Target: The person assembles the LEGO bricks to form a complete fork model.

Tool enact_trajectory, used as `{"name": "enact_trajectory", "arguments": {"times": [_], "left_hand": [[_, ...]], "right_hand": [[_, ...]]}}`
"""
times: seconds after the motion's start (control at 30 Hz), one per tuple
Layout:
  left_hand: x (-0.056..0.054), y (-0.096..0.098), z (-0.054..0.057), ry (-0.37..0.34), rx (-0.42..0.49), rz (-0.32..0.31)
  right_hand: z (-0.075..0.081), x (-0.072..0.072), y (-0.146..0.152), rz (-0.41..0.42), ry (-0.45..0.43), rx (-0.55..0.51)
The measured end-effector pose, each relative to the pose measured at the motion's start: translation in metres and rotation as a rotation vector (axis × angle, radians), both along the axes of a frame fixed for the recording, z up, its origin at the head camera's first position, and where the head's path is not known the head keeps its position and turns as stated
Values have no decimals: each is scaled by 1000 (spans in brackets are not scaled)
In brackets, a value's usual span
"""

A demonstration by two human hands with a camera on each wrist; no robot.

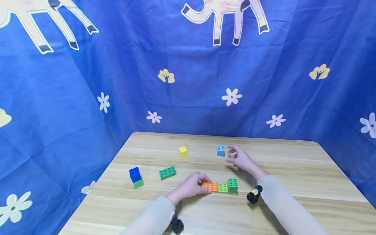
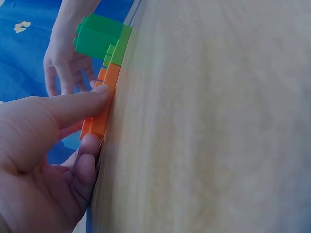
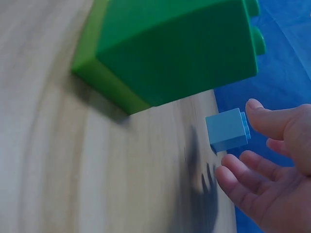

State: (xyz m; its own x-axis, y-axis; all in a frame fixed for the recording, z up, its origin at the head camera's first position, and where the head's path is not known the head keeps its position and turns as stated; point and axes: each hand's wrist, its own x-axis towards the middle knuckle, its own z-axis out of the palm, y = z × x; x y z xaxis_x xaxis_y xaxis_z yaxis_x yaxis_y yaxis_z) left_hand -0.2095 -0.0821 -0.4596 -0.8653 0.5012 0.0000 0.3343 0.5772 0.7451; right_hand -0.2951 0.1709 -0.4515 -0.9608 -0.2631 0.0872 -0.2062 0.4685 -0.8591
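My left hand (image 1: pixel 195 185) pinches the left end of an orange building brick (image 1: pixel 214 187) between thumb and fingers, low on the table. To the right of that brick, in one row, comes a light green piece (image 1: pixel 223 188) with a taller green brick (image 1: pixel 232 185) on it at the far end. My right hand (image 1: pixel 241 159) hovers farther back, fingers parted and bent slightly, just right of a light blue brick (image 1: pixel 221 150). In the right wrist view a gap shows between its fingers and the light blue brick (image 3: pixel 226 130).
A yellow brick (image 1: pixel 183 151) stands at the back of the wooden table (image 1: pixel 293 202). A flat green brick (image 1: pixel 167 173) lies left of my left hand. Farther left, a dark blue brick (image 1: pixel 135 174) sits on a green one (image 1: pixel 138 183). A blue patterned cloth (image 1: pixel 194 98) hangs behind.
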Motion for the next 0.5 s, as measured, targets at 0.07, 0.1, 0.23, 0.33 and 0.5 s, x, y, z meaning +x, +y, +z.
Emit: {"name": "enact_trajectory", "arguments": {"times": [0.07,0.1,0.23,0.33,0.5], "left_hand": [[0,0,0,0,-1,-2],[0,0,-1,2,-1,-4],[-1,1,-1,12,-8,-15],[-1,1,-1,15,-12,-18],[-1,0,-1,6,-7,-16]], "right_hand": [[1,-3,-3,-2,-7,9],[1,-4,-4,-3,-11,12],[2,-8,-8,-8,-29,21],[2,-13,-9,-3,-35,31],[1,-19,-12,-2,-42,41]]}}
